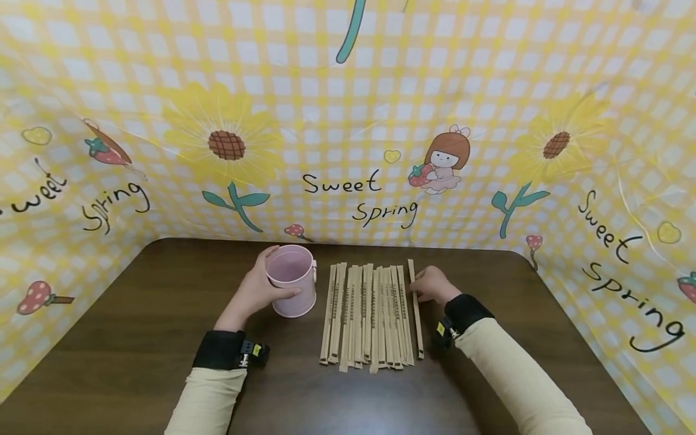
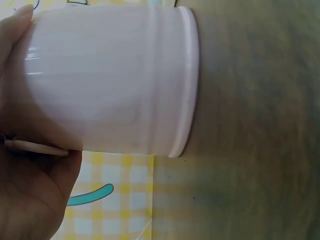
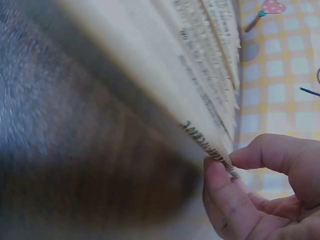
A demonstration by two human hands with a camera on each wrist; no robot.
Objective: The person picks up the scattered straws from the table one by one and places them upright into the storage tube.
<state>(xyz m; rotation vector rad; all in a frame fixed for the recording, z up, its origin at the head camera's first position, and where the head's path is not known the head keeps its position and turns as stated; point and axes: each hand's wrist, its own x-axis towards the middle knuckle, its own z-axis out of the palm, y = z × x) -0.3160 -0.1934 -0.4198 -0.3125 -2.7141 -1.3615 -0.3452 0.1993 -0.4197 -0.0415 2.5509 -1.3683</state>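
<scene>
On a dark brown wooden table (image 1: pixel 136 338) walled in by a yellow-and-white checked backdrop (image 1: pixel 348 90), a person works a row of paper-wrapped disposable chopsticks (image 1: pixel 367 314) laid side by side, lengthwise away from the body. The left hand (image 1: pixel 260 289) curls around a small pale pink metal cup (image 1: pixel 292 289) with a rolled rim, standing upright just left of the row; the wrist view shows palm and thumb wrapped on its smooth wall (image 2: pixel 110 80). The right hand (image 1: pixel 429 284) pinches the far end of the rightmost wrapped pair (image 1: pixel 415 308), which lies slightly apart from the others; up close, thumb and forefinger (image 3: pixel 220 185) nip the tip of the paper sleeve (image 3: pixel 212 147).

The risks, as judged from here: the pinch sits on the very tip, so the long sleeve could swing or slip free on lifting, or the thin paper could tear. A dragged end could knock the neighbouring pairs out of line. The cup is light and looks shorter than the sticks, so one leaning on its rim might tip it if the left hand loosens.

The backdrop reads "Sweet Spring" (image 1: pixel 361 196) in black script, repeated at left and right, among sunflowers, strawberries, mushrooms and a cartoon girl. Each sleeve carries a line of small dark print, too fine and blurred to read. No brand shows on the cup.
</scene>
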